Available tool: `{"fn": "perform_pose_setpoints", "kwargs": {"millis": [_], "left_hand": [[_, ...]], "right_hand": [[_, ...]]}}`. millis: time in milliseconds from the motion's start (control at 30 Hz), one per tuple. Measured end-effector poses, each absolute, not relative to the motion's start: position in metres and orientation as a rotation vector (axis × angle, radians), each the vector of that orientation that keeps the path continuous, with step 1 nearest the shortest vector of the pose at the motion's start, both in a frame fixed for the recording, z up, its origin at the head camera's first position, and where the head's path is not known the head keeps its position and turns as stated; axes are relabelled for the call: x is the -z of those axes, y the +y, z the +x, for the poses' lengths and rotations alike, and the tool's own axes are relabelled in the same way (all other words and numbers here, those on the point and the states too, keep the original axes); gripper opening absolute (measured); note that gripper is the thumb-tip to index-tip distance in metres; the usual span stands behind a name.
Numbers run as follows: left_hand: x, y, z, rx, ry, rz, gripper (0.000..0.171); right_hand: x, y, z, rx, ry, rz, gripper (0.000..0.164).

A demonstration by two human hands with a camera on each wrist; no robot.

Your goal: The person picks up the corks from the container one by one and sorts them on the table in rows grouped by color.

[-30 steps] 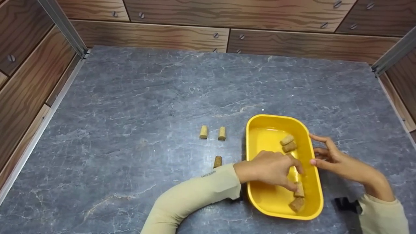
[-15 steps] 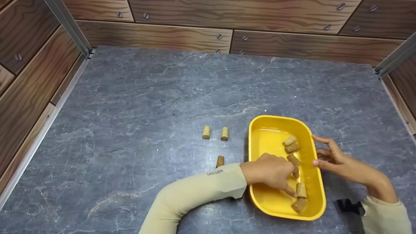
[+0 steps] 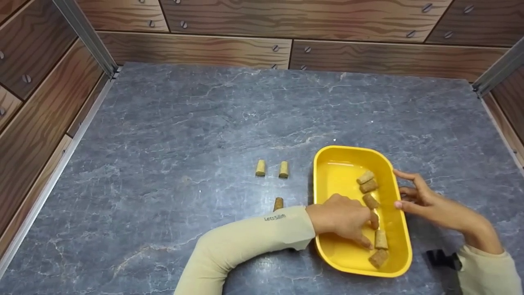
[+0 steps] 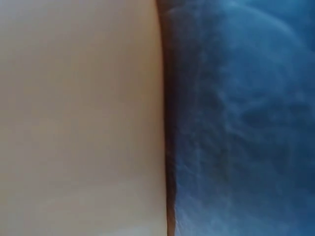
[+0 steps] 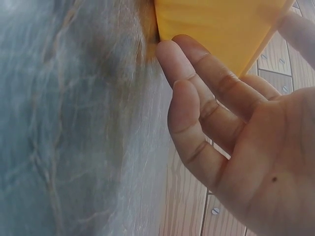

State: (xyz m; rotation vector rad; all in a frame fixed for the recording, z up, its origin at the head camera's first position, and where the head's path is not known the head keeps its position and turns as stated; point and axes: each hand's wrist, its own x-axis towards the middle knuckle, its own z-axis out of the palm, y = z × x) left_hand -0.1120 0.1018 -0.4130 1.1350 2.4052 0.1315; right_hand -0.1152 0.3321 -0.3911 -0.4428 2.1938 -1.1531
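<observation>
Slight shifts only: against the earliest head view, the left hand [image 3: 346, 217] has edged nearer within the yellow tray [image 3: 337, 176], and a dark cork [image 3: 371, 201] now shows just past its index finger. What seems to matter most is the pale cork [image 3: 380, 239]: it lies near the tray's right wall, just right of the gap between index finger and thumb [image 3: 362, 241], its long axis running near to far. Those fingers are spread along its length, index toward its far end, thumb toward its near end; I cannot tell whether they pinch it, and the left wrist view is too blurred to help. A brown cork [image 3: 378, 259] sits just beyond the thumb, on the near side. The left hand is the nearer one; the right hand [image 3: 430, 207] stays outside the right wall, its fingers loosely bent and touching the tray, grasping no cork.
</observation>
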Motion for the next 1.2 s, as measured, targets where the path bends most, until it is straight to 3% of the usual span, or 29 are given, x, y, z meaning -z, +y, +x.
{"fn": "perform_pose_setpoints", "kwargs": {"millis": [1200], "left_hand": [[0.4114,0.1070,-0.1075,0.003,2.437,1.376,0.036]], "right_hand": [[0.3931,0.3329,-0.1149,1.186,2.156,-0.461,0.065]]}}
